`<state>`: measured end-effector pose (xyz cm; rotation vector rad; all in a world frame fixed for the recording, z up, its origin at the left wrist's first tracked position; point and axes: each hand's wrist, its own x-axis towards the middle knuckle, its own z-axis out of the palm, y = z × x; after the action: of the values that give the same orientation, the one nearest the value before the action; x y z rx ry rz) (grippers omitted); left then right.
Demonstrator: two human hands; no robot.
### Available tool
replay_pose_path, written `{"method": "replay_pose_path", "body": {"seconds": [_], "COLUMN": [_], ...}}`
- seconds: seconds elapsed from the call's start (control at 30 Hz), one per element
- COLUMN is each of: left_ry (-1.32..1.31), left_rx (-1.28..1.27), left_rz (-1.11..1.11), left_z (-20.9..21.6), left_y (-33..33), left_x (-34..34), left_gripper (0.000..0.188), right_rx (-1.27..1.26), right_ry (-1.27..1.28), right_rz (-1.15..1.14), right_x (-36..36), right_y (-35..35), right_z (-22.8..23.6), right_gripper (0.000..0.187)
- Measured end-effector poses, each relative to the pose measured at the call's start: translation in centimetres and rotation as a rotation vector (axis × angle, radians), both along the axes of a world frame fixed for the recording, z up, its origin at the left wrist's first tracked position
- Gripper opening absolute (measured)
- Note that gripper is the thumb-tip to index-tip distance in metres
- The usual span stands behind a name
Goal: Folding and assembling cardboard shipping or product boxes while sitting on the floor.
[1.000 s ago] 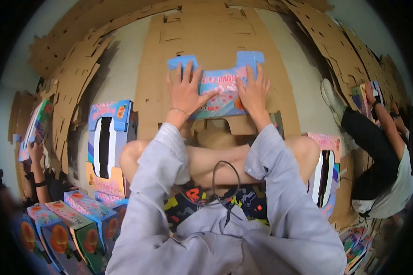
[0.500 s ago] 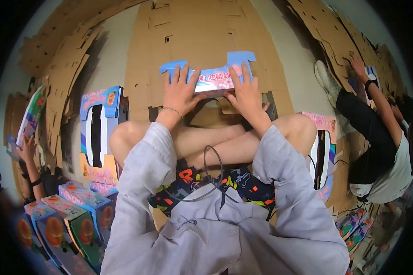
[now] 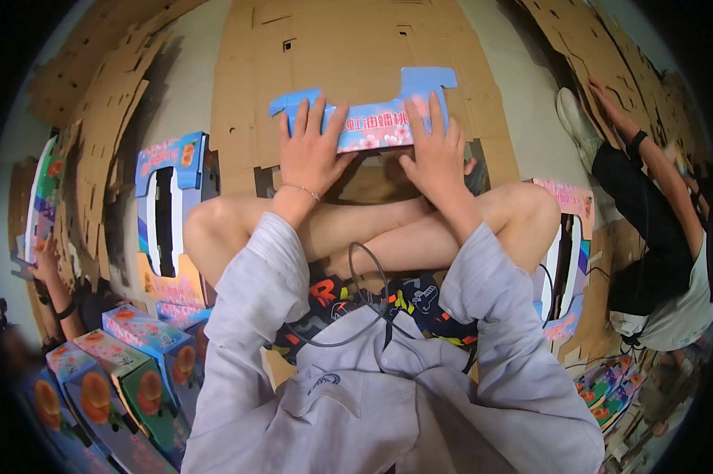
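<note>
In front of my crossed legs is a blue and pink printed carton piece (image 3: 376, 126), with a raised tab at each end and a cut-out between them. My left hand (image 3: 313, 146) rests on its left part, fingers stretched over the printed face and thumb by the near edge. On the right part lies my right hand (image 3: 434, 146), its fingers also extended, with the thumb at the near edge. Beneath the near edge is a dark gap, and what is under the piece is mostly hidden.
Brown cardboard sheets (image 3: 341, 47) cover the floor ahead. A printed carton (image 3: 169, 158) stands left of my knee, another (image 3: 566, 205) right. Several fruit-printed boxes (image 3: 147, 328) crowd the lower left. A co-worker's legs (image 3: 641, 213) are at right; another person's hand (image 3: 47, 261) holds a carton at left.
The carton piece has tipped so that more of its printed face shows, and its near strip shows less. Both hands have stayed on it. The view has shifted slightly.
</note>
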<state>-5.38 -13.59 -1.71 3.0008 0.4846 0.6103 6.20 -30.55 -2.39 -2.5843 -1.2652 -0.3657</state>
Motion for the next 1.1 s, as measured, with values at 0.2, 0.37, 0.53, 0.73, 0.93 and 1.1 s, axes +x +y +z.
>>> {"method": "replay_pose_path", "body": {"seconds": [0.2,0.37,0.53,0.73,0.93,1.1], "left_ry": [0.001,0.028,-0.093,-0.055,-0.017,-0.038], "left_rx": [0.060,0.089,0.152,0.078,0.068,0.130], "left_rz": [-0.022,-0.007,0.071,0.056,0.051,0.080], "left_z": [0.9,-0.6,-1.8,-1.6,-1.6,-2.4], "left_y": [1.1,-0.5,-2.1,-1.8,-1.7,-1.9], "left_x": [0.9,0.3,0.0,0.3,0.3,0.2], "left_gripper": [0.088,0.084,0.050,0.050,0.061,0.057], "right_rx": [0.081,0.030,-0.009,-0.006,0.014,0.050], "right_ry": [0.224,0.027,0.101,0.047,-0.003,-0.038], "right_rz": [0.016,0.095,0.046,0.057,0.057,0.047], "right_x": [3.3,1.5,-0.9,0.0,0.2,0.0], "right_y": [2.1,0.6,-0.1,0.4,0.6,0.2], "right_z": [1.8,1.9,0.7,0.0,-0.7,-1.4], "right_gripper": [0.095,0.094,0.092,0.086,0.070,0.057]}}
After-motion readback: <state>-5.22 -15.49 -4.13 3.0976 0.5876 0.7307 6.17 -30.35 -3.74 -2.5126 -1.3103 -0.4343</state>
